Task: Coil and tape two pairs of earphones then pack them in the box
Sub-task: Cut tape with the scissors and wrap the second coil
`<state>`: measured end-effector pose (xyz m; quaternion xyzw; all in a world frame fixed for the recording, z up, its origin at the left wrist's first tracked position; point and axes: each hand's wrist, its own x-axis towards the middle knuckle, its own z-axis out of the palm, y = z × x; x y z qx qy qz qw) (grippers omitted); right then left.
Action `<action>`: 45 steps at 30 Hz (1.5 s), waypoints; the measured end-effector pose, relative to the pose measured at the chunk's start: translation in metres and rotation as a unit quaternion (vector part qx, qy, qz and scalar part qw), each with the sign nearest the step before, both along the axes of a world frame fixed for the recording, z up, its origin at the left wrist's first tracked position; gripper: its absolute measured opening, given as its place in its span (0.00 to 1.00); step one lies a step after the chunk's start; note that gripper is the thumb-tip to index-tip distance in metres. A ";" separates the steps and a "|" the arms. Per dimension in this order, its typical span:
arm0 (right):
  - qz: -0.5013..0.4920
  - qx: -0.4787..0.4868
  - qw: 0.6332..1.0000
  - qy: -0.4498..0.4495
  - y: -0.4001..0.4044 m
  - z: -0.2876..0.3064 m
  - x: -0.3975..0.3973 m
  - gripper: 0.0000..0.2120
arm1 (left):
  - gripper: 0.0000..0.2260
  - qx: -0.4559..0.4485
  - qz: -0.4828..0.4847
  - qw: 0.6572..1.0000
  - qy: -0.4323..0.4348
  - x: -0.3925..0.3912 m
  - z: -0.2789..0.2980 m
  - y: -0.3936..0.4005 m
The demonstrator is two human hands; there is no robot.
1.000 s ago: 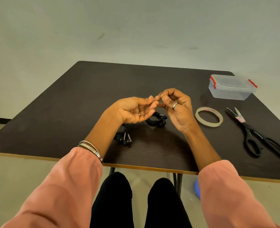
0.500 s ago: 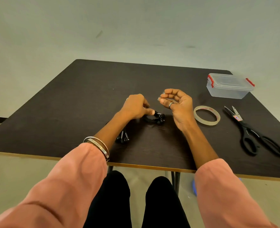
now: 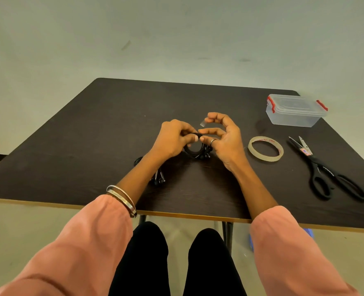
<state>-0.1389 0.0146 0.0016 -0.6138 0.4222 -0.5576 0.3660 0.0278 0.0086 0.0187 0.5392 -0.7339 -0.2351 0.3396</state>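
My left hand pinches the top of a coiled black pair of earphones and holds the coil upright over the middle of the table. My right hand is right beside it, fingers curled, with a short strip of clear tape stuck to a raised fingertip and another finger touching the coil. A second black pair of earphones lies on the table, partly hidden under my left forearm. The clear plastic box with red clips stands closed at the far right.
A roll of clear tape lies flat to the right of my hands. Black scissors lie further right, near the edge of the dark table. My knees show below the table's near edge.
My left hand has lifted the coiled earphones off the table. My right hand has moved in against the coil with the tape strip on a fingertip.
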 end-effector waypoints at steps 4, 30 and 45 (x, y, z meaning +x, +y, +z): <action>-0.009 -0.040 0.998 0.041 0.003 0.000 0.001 0.26 | 0.06 0.125 -0.040 0.968 0.213 0.005 0.004 0.007; 0.013 -0.055 0.998 0.033 0.005 0.003 -0.003 0.13 | 0.06 0.215 -0.048 0.920 0.324 0.002 0.009 0.010; -0.014 0.040 0.998 -0.055 0.005 0.005 -0.005 0.06 | 0.06 0.039 -0.010 0.986 0.159 -0.006 0.001 0.012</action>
